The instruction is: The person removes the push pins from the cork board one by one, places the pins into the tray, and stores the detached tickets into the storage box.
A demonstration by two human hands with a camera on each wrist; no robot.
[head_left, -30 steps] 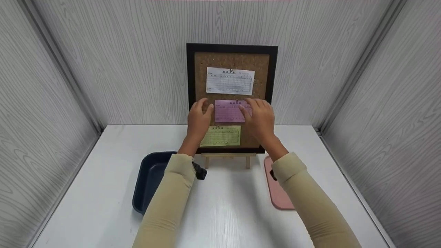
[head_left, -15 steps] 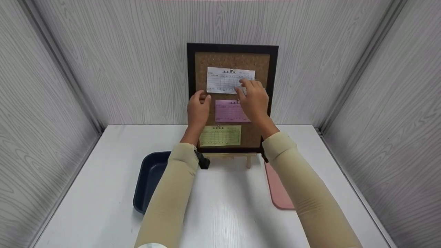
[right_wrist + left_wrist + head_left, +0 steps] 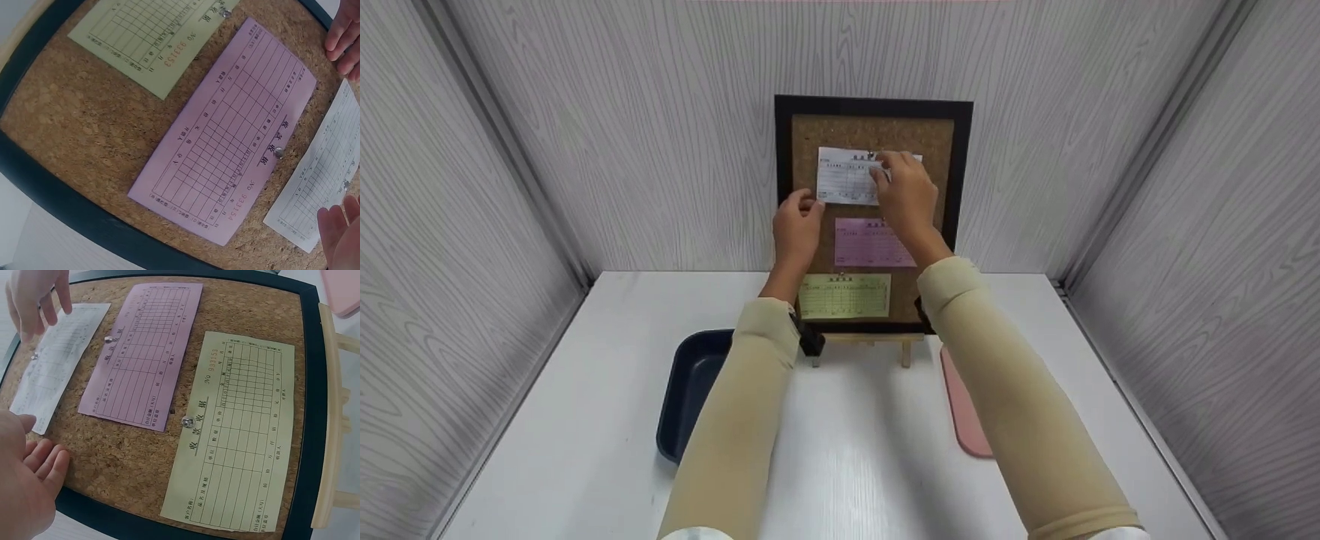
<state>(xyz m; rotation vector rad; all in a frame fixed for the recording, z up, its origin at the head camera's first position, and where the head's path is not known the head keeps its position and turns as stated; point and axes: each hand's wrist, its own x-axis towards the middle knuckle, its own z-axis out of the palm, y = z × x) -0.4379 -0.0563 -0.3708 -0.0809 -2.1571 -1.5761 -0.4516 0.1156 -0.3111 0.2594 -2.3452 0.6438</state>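
A white receipt slip (image 3: 840, 180) is pinned near the top of the framed corkboard (image 3: 911, 300), below it a pink receipt slip (image 3: 225, 135) and a yellow-green one (image 3: 236, 433). My right hand (image 3: 907, 195) covers the white slip's right part, fingertips just beside its clear push pin (image 3: 346, 184) and holding nothing. At the same slip's lower left corner is my left hand (image 3: 799, 229), its thumb overlapping that corner in the left wrist view and its fingers loosely bent over the cork. Push pins also fix the pink slip (image 3: 279, 152) and the yellow-green slip (image 3: 188, 421).
The board stands on a small wooden easel (image 3: 906, 352) against the back wall. A dark blue tray (image 3: 679, 397) lies on the white table at left, partly behind the left sleeve. At right is a pink tray (image 3: 967, 420), partly covered by the right sleeve.
My right hand has risen from the pink slip to the white slip and its pin. The left hand has moved slightly up along the board's left side, to the white slip's lower corner.
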